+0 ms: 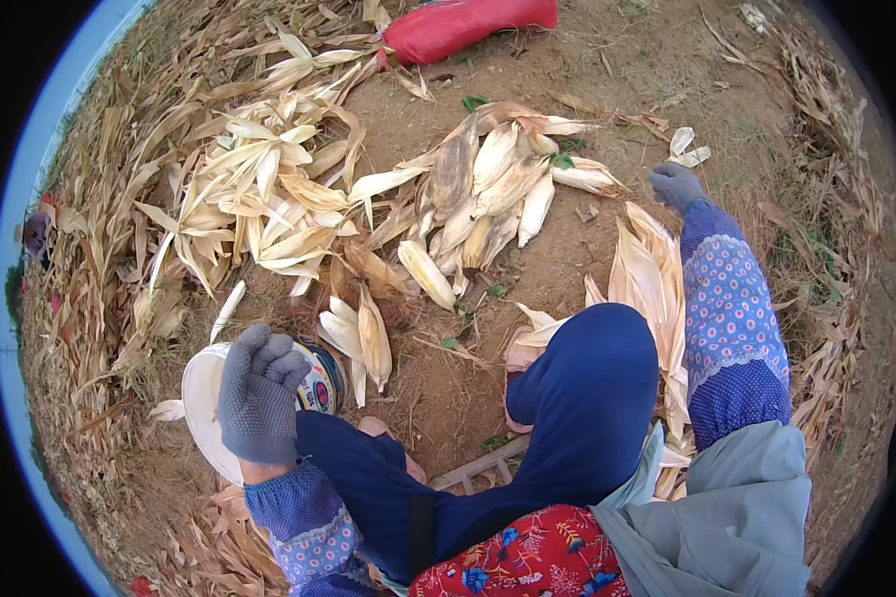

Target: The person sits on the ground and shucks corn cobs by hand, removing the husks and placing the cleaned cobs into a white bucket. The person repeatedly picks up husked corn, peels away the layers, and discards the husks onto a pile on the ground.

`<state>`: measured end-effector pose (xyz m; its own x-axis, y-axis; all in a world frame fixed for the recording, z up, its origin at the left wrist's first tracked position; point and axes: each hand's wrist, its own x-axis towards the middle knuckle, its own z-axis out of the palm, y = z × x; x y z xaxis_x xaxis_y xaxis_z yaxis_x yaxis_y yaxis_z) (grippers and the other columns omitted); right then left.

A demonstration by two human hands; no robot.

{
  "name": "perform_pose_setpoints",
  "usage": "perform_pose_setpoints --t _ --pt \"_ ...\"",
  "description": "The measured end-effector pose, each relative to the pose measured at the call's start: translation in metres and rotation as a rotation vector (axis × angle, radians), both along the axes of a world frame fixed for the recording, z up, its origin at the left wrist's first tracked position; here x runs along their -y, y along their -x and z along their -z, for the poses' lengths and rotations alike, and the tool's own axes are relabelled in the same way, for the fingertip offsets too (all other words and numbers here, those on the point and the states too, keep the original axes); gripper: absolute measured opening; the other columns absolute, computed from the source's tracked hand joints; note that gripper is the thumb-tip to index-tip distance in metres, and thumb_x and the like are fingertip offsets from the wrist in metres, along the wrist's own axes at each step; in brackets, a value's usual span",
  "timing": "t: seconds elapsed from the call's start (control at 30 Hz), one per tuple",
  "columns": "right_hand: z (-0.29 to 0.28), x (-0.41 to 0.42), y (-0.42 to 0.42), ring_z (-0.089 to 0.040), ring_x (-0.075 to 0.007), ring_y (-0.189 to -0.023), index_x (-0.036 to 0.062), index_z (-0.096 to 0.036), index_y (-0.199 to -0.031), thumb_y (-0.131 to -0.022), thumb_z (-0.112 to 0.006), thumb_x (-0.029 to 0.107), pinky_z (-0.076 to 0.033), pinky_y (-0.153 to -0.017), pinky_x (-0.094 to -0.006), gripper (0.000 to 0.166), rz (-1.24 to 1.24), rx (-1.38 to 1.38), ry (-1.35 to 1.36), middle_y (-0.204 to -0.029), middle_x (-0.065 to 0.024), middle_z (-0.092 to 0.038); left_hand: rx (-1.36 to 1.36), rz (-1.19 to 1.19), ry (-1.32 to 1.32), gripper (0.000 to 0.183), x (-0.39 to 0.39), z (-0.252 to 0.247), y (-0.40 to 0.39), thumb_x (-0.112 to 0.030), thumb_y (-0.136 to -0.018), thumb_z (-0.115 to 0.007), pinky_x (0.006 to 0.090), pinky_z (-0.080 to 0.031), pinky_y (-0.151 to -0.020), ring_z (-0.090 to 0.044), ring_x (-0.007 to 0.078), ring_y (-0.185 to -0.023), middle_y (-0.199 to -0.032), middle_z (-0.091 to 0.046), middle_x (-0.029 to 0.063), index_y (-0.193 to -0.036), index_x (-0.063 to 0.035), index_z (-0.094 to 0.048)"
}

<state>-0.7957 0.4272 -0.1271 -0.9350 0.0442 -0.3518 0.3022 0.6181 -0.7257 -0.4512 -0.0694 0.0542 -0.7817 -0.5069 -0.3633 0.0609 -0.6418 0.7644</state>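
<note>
My left hand (263,392), in a grey dotted glove, is raised over the white plastic bucket (203,407) at lower left; its fingers are partly curled and seem to hold nothing. My right hand (673,185), in a grey glove, reaches out at upper right beside a piece of pale husk (688,147); whether it grips that piece is unclear. Between the hands lies a pile of corn ears in dry husks (493,179). One partly husked ear (426,274) lies at its lower edge. Two more ears in husks (362,336) rest near the bucket.
Stripped husks (261,194) are heaped at upper left. A red mesh sack (470,30) lies at the top. More husks (646,276) lie beside my right knee. A seat frame (481,469) shows between my legs. Dry corn stalks (82,321) cover the left side.
</note>
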Motion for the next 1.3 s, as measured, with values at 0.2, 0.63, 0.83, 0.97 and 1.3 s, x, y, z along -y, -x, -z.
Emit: perform_pose_setpoints --t 0.2,0.63,0.83,0.97,1.3 --pt "0.064 -0.122 -0.081 -0.047 -0.0103 -0.044 0.0076 -0.058 -0.102 -0.084 -0.06 0.021 -0.028 -0.036 -0.0281 0.023 0.355 0.386 0.091 -0.06 -0.0012 -0.05 -0.069 0.048 0.111 0.02 -0.011 -0.02 0.013 -0.014 -0.091 -0.052 0.026 -0.039 -0.064 -0.047 0.0147 -0.072 -0.079 -0.051 0.0072 -0.097 0.005 -0.056" --pt "0.119 0.105 0.069 -0.048 -0.0329 -0.118 0.0129 -0.041 -0.133 -0.072 -0.068 0.031 -0.039 -0.098 -0.0382 0.069 -0.344 -0.118 -0.555 -0.131 -0.0174 -0.046 0.308 0.254 0.308 0.031 0.011 0.084 0.086 -0.025 -0.09 -0.052 0.0282 -0.048 -0.067 -0.059 0.0192 -0.071 -0.084 -0.06 0.0139 -0.103 0.0027 -0.054" --pt "0.189 0.184 0.145 -0.049 -0.0322 -0.116 0.0116 -0.042 -0.131 -0.075 -0.065 0.034 -0.041 -0.095 -0.0376 0.064 -0.216 -0.336 -0.483 -0.126 -0.0178 -0.049 0.544 0.194 0.4 0.034 0.046 0.102 0.103 -0.027 -0.09 -0.051 0.0294 -0.05 -0.067 -0.06 0.0215 -0.068 -0.083 -0.061 0.0156 -0.105 0.0038 -0.052" --pt "0.216 0.206 0.171 -0.058 -0.0333 -0.101 0.0123 -0.06 -0.11 -0.084 -0.053 0.036 -0.046 -0.086 -0.0423 0.036 -0.442 -0.047 -0.512 -0.105 -0.0163 -0.062 0.556 0.222 0.429 0.035 0.051 0.111 0.12 -0.029 -0.09 -0.05 0.0288 -0.049 -0.066 -0.06 0.0206 -0.069 -0.084 -0.06 0.0143 -0.105 0.0029 -0.052" --pt "0.103 0.276 0.024 -0.059 -0.0267 -0.07 0.009 -0.057 -0.08 -0.083 -0.059 0.027 -0.047 -0.062 -0.0395 0.019 -1.358 -0.385 -0.206 -0.079 -0.0083 -0.054 0.583 0.385 0.433 0.034 0.043 0.13 0.152 -0.027 -0.089 -0.051 0.0296 -0.05 -0.067 -0.06 0.0202 -0.069 -0.083 -0.06 0.0142 -0.105 0.0032 -0.052"
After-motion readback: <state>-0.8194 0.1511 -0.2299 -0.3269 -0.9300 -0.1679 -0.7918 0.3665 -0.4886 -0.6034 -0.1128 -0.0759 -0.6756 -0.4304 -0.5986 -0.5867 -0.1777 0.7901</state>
